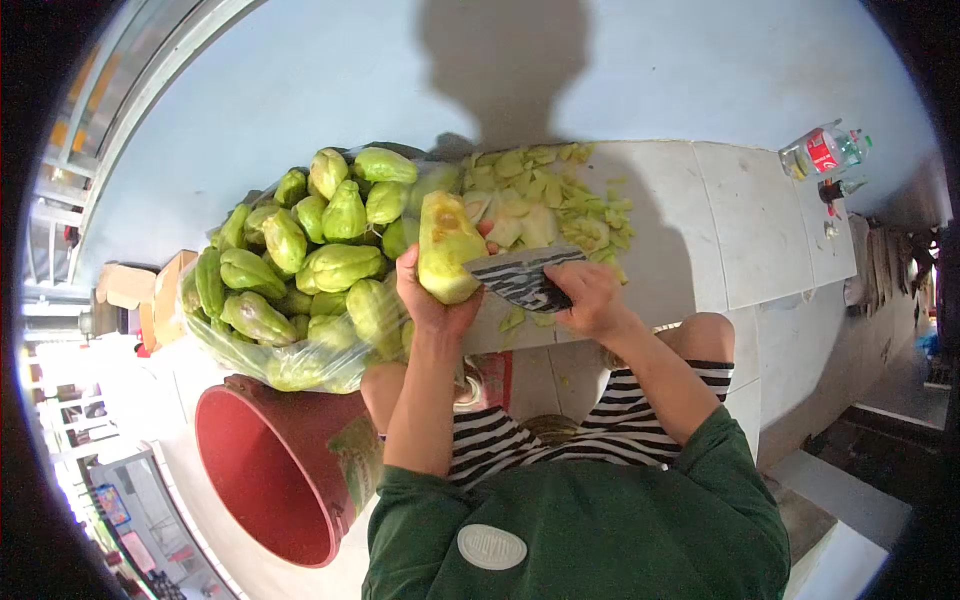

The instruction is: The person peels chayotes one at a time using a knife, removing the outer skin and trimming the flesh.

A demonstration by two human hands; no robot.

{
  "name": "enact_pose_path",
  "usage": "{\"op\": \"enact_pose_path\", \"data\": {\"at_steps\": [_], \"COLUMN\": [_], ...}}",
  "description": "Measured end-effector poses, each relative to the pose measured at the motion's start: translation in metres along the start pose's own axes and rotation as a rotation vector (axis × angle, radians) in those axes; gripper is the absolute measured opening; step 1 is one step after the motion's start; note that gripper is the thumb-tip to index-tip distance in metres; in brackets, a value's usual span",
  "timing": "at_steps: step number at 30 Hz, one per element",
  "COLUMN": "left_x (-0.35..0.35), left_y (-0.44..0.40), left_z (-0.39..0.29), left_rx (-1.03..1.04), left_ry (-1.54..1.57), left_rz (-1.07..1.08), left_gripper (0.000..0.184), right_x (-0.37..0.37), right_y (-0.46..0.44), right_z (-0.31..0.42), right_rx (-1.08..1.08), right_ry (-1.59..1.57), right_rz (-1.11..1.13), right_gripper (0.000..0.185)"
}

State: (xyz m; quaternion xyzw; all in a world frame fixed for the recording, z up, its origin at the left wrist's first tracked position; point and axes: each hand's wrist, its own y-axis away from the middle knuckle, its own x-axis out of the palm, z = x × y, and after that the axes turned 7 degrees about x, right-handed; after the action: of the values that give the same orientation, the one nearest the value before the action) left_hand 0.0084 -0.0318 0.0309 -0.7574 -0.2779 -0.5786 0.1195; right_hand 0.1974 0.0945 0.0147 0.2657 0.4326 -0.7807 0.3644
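1 peeled chayote (446,258) fills the left hand (437,312) — the right hand (595,297) grips a knife (518,277).

Bagged chayotes (343,212) and heaped peelings (550,188) mark this as a food-preparation area.

Dark-green short-sleeved fabric shirt (610,515); 1 white oval lettered patch (491,547) on shirt. Black-and-white striped cloth shorts (640,425) beyond shirt.

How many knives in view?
1: the knife in the right grip, blade beside the fruit in the left grip. Others could be hidden under the peels.
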Motion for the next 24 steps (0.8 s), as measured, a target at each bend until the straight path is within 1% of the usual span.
{"op": "enact_pose_path", "data": {"at_steps": [3,6,8,10,12,15,16,18,19,20,21,23,24], "left_x": [0.004,-0.010,-0.021,-0.019,-0.015,-0.007,-0.004,-0.004,-0.005,-0.007,-0.010,-0.015,-0.012], "left_y": [0.003,0.001,-0.003,-0.001,0.001,0.000,0.000,0.000,-0.001,-0.003,-0.006,-0.012,-0.011], "left_z": [-0.001,-0.004,-0.002,-0.002,-0.002,-0.002,-0.001,-0.001,-0.003,-0.004,-0.003,-0.004,-0.004], "left_rx": [0.016,-0.012,0.076,0.080,0.089,0.066,0.051,0.036,0.007,-0.021,-0.017,0.038,0.041], "left_ry": [-0.078,-0.134,-0.231,-0.253,-0.276,-0.289,-0.300,-0.310,-0.280,-0.249,-0.247,-0.194,-0.193], "left_rz": [0.008,0.065,-0.006,-0.046,-0.086,-0.058,-0.092,-0.127,-0.102,-0.077,-0.079,-0.164,-0.165], "left_gripper": [0.064,0.067,0.067,0.066,0.066,0.064,0.063,0.062,0.059,0.056,0.056,0.048,0.048], "right_x": [0.001,-0.004,-0.006,-0.007,-0.007,-0.007,-0.008,-0.010,-0.007,-0.001,0.000,0.000,0.000], "right_y": [0.000,-0.002,-0.003,-0.004,-0.005,-0.005,-0.006,-0.008,-0.005,-0.001,-0.002,-0.002,-0.004], "right_z": [0.000,0.001,0.002,0.003,0.003,0.004,0.005,0.008,0.006,0.002,0.002,0.002,0.004], "right_rx": [0.008,-0.007,-0.023,-0.042,-0.099,-0.126,-0.125,-0.106,-0.106,-0.060,-0.015,0.010,0.041], "right_ry": [0.013,0.021,0.019,0.016,-0.031,0.030,0.030,0.021,0.020,0.008,-0.005,0.017,0.042], "right_rz": [-0.054,-0.042,-0.028,-0.014,-0.042,-0.011,-0.010,-0.007,-0.005,-0.028,-0.050,-0.054,-0.061], "right_gripper": [0.062,0.061,0.061,0.061,0.048,0.048,0.048,0.048,0.048,0.049,0.050,0.051,0.053]}}
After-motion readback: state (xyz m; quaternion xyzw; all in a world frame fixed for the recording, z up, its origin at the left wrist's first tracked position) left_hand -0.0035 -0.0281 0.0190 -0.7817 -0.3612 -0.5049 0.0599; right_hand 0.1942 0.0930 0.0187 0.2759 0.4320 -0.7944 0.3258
